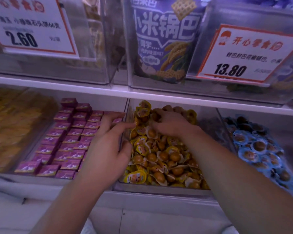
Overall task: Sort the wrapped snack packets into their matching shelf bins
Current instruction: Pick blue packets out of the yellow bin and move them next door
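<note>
- Shop shelving filled the view: clear acrylic bins stood side by side on a white lower shelf [108, 196], and an upper shelf carried more bins with price cards [240, 53] and a purple rice-cracker bag [166, 39].
- Both hands worked at the middle bin [159, 189], which held a heap of yellow-wrapped snack packets [161, 159]; each packet was small, round-edged and glossy, with a brown oval snack showing through and a printed yellow lid.
- Left hand [107, 149]: fingers spread, the fingertips reaching across the wall between the purple-box bin [64, 141] and the yellow heap, the thumb touching packets at the heap's near-left edge. Whether any packet was pinched could not be told.
- Right hand [169, 122]: fingers curled down into the far part of the heap, just beyond the left fingertips; they appeared to gather packets, but the grip itself was hidden.
- Beyond the right hand's outer side lay a bin of blue-wrapped packets [260, 149] of similar shape.
- Step in hand, as judged: raking through the yellow heap to find or settle packets. The next move would call for lifting out any odd-coloured packet cleanly, since the loose, slippery wrappers could slide over the low bin wall.
</note>
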Demonstrator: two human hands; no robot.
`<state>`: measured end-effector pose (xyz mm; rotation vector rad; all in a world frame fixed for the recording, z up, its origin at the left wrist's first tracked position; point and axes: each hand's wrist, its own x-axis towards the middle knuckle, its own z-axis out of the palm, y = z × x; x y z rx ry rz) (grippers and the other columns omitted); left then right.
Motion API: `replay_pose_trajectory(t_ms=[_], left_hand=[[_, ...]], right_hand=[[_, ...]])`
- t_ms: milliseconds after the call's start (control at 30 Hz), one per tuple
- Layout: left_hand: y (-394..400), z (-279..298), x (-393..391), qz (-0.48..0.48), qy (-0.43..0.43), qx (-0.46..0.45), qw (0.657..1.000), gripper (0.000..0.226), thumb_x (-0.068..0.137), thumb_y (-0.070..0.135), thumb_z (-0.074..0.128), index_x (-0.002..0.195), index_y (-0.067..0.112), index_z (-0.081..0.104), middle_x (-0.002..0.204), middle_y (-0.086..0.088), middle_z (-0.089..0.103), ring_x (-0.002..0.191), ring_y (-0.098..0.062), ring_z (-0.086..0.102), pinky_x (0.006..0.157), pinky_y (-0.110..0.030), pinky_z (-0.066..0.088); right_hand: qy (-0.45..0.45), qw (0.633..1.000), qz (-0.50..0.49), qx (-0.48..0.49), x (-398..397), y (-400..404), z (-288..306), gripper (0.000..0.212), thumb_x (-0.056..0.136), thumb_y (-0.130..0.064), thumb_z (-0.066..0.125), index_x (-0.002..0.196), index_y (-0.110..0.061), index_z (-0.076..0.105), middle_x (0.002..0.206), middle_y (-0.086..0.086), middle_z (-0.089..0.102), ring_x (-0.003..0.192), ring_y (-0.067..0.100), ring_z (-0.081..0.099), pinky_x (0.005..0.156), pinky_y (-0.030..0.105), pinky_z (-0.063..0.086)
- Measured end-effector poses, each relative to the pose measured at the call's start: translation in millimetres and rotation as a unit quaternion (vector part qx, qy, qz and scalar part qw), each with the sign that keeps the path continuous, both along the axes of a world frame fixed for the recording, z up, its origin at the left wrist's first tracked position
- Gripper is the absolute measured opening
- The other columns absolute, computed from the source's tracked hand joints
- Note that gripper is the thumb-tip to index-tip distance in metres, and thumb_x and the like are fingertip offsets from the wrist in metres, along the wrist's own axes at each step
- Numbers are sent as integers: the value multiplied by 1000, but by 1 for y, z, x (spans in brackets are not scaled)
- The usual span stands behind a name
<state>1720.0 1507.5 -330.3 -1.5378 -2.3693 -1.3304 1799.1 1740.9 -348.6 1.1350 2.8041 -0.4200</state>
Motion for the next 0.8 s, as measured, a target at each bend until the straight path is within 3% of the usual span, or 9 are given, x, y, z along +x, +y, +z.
replay_pose_trajectory(t_ms=[133, 367, 433, 533, 567, 667, 733, 800], left_hand=[[-1, 2, 1, 1, -4, -8, 1000, 45, 74, 17, 53, 115, 27, 68, 130, 3, 45, 120, -9, 48, 98, -29, 42], [-1, 5, 2, 5, -15, -10, 1000, 47, 73, 19, 52, 116, 28, 67, 132, 8, 42, 118, -9, 50, 97, -33, 48], [-1, 4, 2, 4, -13, -6, 1000, 46, 73, 18, 52, 116, 27, 68, 131, 7, 43, 118, -8, 49, 97, -28, 45], [1, 4, 2, 2, -10, 0, 1000, 45, 73, 15, 53, 114, 24, 69, 129, 5, 44, 114, 0, 45, 95, -18, 38], [1, 3, 2, 3, -10, 1, 1000, 45, 73, 14, 53, 114, 24, 69, 128, 5, 44, 113, 2, 43, 94, -17, 37], [0, 3, 2, 2, -12, 3, 1000, 45, 72, 14, 53, 113, 24, 69, 129, 6, 43, 115, 2, 43, 95, -16, 36], [0, 3, 1, -1, -14, 0, 1000, 45, 72, 15, 53, 113, 25, 69, 130, 7, 43, 117, 1, 43, 96, -18, 37], [-1, 4, 1, -2, -14, -4, 1000, 45, 73, 16, 53, 114, 26, 69, 131, 6, 43, 118, -2, 45, 96, -22, 40]], right_hand=[[33, 997, 49, -53, 1, -27, -3, 60, 86, -59, 50, 140, -33, 44, 130, 16, 54, 121, 36, 52, 97, 37, 42], [-12, 982, 150, -117, 92, -71, 27, 78, 69, -73, 41, 143, -48, 40, 143, -8, 47, 134, 15, 42, 112, 39, 34], [27, 982, 102, -155, 91, -66, 37, 69, 74, -71, 44, 139, -47, 46, 141, -10, 53, 128, 10, 49, 108, 34, 40], [159, 977, -34, -140, 69, -35, 43, 33, 95, -39, 50, 121, -27, 66, 131, 2, 62, 115, 16, 57, 97, 29, 43], [178, 971, -96, -126, 60, -21, 43, 31, 99, -33, 46, 118, -21, 66, 131, 7, 61, 114, 21, 55, 95, 29, 42], [121, 970, -179, -110, 36, 6, 33, 35, 104, -23, 34, 130, -12, 55, 142, 17, 49, 130, 32, 44, 104, 33, 34], [68, 979, -180, -71, 24, 15, 21, 35, 103, -19, 33, 132, -11, 50, 143, 19, 47, 131, 37, 43, 104, 37, 35], [78, 975, -196, -69, 19, 18, 17, 37, 101, -25, 34, 132, -15, 51, 143, 18, 47, 129, 39, 45, 104, 41, 36]])
